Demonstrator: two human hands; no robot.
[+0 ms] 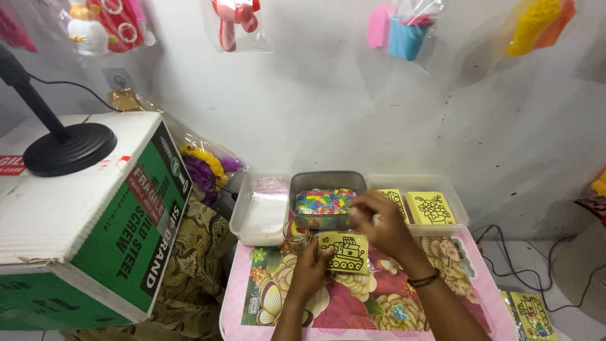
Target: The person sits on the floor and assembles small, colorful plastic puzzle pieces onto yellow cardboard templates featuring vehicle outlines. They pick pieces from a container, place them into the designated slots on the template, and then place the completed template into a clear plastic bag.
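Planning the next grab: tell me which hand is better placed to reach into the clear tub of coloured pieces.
Probably the right hand: it hovers at the clear plastic tub of coloured pieces, while the left hand holds the yellow tank-picture card.

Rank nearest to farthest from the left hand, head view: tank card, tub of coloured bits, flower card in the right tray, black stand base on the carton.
1. Tank card: held in the left hand.
2. Tub of coloured bits: just behind.
3. Flower card: right tray, back right.
4. Black stand base: far left on the carton.

Bare forearms, dark wristband [424, 278], ring on finger
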